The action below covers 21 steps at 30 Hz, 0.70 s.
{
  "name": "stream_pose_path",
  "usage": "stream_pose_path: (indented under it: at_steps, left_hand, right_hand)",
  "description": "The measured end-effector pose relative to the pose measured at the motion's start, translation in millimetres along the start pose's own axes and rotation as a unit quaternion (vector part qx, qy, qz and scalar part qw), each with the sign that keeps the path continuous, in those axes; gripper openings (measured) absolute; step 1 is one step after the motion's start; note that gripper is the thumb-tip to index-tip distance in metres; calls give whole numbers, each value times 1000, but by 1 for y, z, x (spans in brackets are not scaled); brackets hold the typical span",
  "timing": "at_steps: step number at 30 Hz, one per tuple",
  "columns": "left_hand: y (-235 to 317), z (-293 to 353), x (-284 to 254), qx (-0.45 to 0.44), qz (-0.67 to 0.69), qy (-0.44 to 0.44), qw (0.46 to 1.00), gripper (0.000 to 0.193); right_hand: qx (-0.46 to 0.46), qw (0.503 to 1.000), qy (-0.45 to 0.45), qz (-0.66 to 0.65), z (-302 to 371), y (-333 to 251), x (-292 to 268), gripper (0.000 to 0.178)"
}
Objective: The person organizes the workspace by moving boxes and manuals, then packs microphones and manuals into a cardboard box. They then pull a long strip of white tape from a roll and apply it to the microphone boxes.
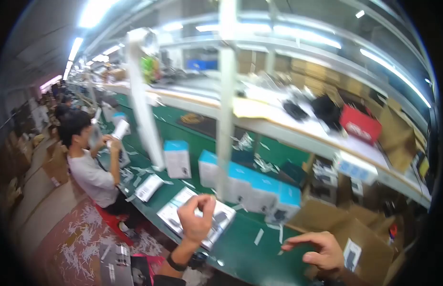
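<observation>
My left hand [196, 220], a dark band on its wrist, is raised over a flat white printed sheet or box [223, 230] on the green bench. Its thumb and fingers are pinched together; whatever they hold is too small and blurred to make out. Further right, my right hand [321, 251] hovers above the bench near its front edge, thumb and forefinger apart, with no held thing visible. Thin white paper strips [258, 237] lie on the green surface between the hands. An open brown carton [326, 217] stands just beyond my right hand.
White-and-blue boxes [252, 190] stand in a row behind the hands, another box [177, 159] left of the post [226, 109]. A co-worker [90, 164] sits at the left, holding a white item. Above runs a shelf [288, 128] with a red box [359, 124]. Strips litter the floor.
</observation>
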<state>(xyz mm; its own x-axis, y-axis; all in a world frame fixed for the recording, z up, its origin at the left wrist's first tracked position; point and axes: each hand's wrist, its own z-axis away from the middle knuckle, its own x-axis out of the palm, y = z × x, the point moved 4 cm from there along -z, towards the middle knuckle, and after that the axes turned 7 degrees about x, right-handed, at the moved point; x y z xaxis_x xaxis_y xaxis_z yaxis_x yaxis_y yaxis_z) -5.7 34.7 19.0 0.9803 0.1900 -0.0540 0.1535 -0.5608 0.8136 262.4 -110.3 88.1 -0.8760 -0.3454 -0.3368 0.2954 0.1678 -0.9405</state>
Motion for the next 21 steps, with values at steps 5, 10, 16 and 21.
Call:
stream_pose_path:
  at_steps: [5, 10, 16, 21]
  left_hand:
    - [31, -111, -96, 272, -117, 274, 915, 87]
    - [-38, -196, -72, 26, 151, -188, 970, 34]
    - [-39, -107, -69, -84, 138, -186, 969, 29]
    - [-59, -3, -74, -139, 244, -161, 946, 38]
  right_hand:
    - [27, 995, 90, -38, -88, -58, 0, 40]
    - [-55, 987, 99, 112, -228, -69, 27, 31]
    - [-194, 954, 109, 201, -301, -83, 53, 52]
    - [-126, 986, -85, 64, -327, -48, 107, 15]
